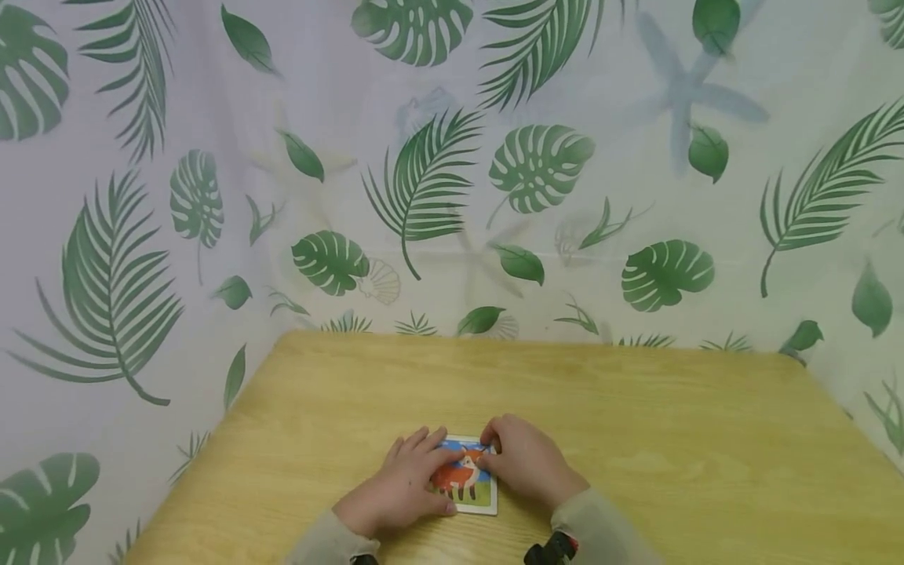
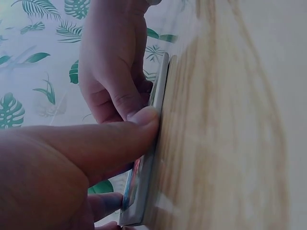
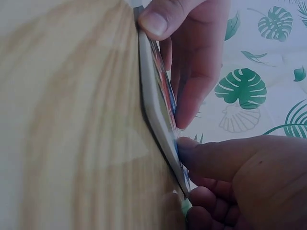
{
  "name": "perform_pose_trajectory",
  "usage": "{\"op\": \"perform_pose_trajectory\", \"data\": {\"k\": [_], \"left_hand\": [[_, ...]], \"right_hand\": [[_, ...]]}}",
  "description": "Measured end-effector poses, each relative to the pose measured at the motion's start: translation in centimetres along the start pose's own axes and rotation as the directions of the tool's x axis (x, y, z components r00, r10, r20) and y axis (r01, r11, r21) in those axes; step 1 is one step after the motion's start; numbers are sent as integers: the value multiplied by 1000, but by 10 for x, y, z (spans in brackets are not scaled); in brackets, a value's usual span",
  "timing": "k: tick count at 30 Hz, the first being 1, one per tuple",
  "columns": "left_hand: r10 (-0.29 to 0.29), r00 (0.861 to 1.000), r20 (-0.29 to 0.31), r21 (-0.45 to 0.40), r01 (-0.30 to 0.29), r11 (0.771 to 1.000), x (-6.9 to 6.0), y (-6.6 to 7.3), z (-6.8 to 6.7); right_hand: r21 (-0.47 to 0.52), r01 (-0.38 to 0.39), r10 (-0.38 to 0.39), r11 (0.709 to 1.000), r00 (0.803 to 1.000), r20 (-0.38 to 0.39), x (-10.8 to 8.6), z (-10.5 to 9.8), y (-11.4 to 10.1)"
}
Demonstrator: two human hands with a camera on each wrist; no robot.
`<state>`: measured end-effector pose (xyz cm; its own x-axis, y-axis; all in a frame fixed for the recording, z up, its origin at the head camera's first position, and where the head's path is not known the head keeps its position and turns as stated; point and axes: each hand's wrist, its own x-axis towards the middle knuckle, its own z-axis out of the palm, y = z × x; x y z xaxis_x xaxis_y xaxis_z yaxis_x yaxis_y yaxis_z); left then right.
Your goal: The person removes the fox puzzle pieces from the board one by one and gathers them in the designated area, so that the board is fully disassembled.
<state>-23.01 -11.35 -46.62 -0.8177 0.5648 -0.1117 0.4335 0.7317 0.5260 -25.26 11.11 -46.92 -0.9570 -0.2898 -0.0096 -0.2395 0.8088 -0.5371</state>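
A thin square board [image 1: 483, 496] with a light frame and a picture of an orange fox lies flat on the table. Spread over its left side is my left hand [image 1: 403, 488], thumb on the near edge and fingertips towards the far edge. My right hand [image 1: 531, 463] grips the far right corner, its thumb on the picture and its other fingers curled at the edge. The left wrist view has the left thumb resting on the pale rim [image 2: 144, 191]. From the right wrist view, the right thumb [image 3: 189, 146] presses the picture; the board's underside is hidden.
The light wood table [image 1: 636, 424] extends around the board, its far edge against a white cloth [image 1: 452, 298] printed with green leaves. Dark bands, one partly red, show at both sleeves near the bottom of the head view.
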Motion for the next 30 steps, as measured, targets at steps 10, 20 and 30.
{"op": "perform_pose_trajectory", "data": {"k": [10, 20, 30], "left_hand": [[-3, 1000, 16, -24, 3, 1000, 0, -1, -1], [2, 1000, 10, -21, -1, 1000, -1, -3, 2], [5, 1000, 9, -19, -5, 1000, 0, -2, 0]], "right_hand": [[68, -30, 28, 997, 999, 35, -1, -5, -4], [68, -23, 23, 997, 1000, 9, -2, 1, -2], [73, -21, 21, 997, 1000, 4, 0, 1, -1]]}}
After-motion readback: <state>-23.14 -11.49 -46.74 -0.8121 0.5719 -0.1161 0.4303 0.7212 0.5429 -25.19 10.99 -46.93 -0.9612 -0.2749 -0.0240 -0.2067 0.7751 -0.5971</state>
